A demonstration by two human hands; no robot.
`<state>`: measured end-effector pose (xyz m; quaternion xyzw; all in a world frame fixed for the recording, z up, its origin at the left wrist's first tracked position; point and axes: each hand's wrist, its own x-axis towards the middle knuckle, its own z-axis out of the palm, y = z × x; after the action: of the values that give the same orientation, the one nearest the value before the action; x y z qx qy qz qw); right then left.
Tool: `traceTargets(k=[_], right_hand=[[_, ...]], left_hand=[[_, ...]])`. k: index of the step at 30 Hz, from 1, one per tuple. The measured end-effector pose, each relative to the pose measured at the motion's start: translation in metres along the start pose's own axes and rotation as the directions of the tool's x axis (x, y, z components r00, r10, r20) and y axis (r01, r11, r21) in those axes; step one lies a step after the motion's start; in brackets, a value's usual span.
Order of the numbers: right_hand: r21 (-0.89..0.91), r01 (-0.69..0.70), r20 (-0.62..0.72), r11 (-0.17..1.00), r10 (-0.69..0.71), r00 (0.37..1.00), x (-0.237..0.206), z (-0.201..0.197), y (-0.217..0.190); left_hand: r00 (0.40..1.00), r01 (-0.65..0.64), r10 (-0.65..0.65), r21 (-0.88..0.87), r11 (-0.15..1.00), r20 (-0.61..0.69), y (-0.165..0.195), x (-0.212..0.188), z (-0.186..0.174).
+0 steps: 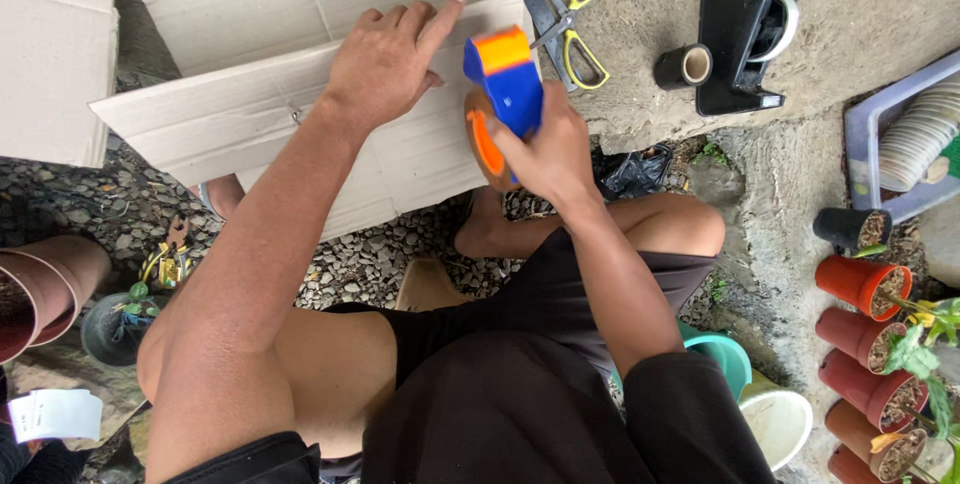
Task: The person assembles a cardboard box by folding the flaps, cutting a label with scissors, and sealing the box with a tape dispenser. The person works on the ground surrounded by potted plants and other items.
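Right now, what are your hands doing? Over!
Left hand flat on cardboard box. Right hand grips blue-orange tape dispenser. Scissors lie beside it.

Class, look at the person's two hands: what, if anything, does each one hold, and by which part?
The right hand grips the blue and orange tape dispenser around its handle. The left hand holds nothing; it presses flat on the cardboard box.
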<state>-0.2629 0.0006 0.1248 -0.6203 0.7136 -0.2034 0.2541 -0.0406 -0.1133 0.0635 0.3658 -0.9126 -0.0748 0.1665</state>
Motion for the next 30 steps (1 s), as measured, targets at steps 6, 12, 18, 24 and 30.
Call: traceTargets(k=[6, 12, 18, 24, 30], right_hand=[[-0.202, 0.054, 0.034, 0.978, -0.048, 0.998, 0.039, 0.01, -0.019], [-0.152, -0.038, 0.11, 0.988, 0.056, 0.992, 0.042, 0.002, -0.02], [-0.128, -0.034, 0.098, 0.991, 0.046, 0.994, 0.039, 0.008, -0.016], [-0.149, -0.024, 0.075, 0.988, 0.035, 0.997, 0.04, 0.009, -0.012], [-0.178, -0.05, 0.115, 0.983, 0.071, 0.991, 0.04, 0.01, -0.014]], left_hand=[[1.0, -0.007, 0.007, -0.013, 1.0, 0.002, -0.003, -0.002, -0.001], [0.996, -0.076, 0.081, 0.12, 0.99, -0.039, -0.002, 0.002, 0.0], [0.998, -0.045, 0.045, 0.017, 0.999, 0.035, -0.002, -0.001, 0.001], [0.997, 0.017, -0.016, -0.016, 1.0, 0.079, 0.0, 0.002, 0.002], [0.992, 0.031, -0.031, -0.005, 0.999, 0.119, 0.002, 0.005, -0.002]])
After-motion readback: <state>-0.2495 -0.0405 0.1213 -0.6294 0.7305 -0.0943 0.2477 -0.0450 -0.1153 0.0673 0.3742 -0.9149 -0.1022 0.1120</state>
